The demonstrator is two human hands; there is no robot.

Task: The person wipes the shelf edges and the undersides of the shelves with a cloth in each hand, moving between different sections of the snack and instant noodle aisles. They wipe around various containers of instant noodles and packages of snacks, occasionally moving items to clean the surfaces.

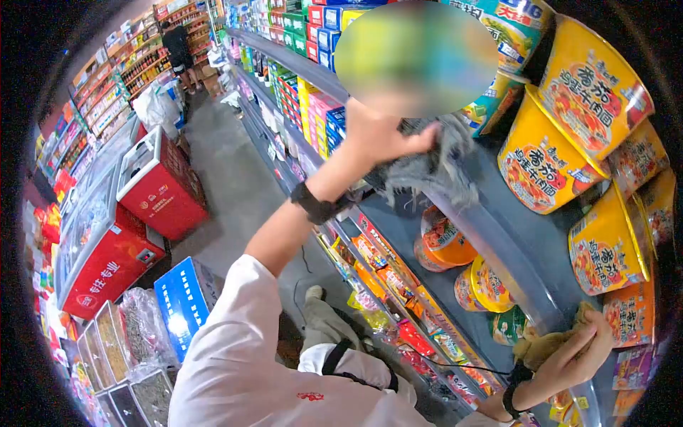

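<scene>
My left hand (pixel 380 132) is raised at the shelf, its thumb stretched out, beside a grey rag (pixel 434 164) that lies over the shelf edge; its other fingers run into a blurred patch. Lower right, my right hand (pixel 580 352) has its fingers wrapped round a brown cloth (pixel 555 347) at the shelf's front rail (pixel 498 260). Yellow noodle tubs (pixel 544 156) stand stacked on the grey shelf, right of the grey rag. Another yellow tub (pixel 605 249) is just above my right hand.
Orange tubs (pixel 445 238) and snack packets (pixel 388 281) fill the lower shelves. Boxes (pixel 313 107) line the shelf further along. Red freezers (pixel 160 188) and a blue box (pixel 183 302) stand across the aisle. A person (pixel 178 53) is at the aisle's far end.
</scene>
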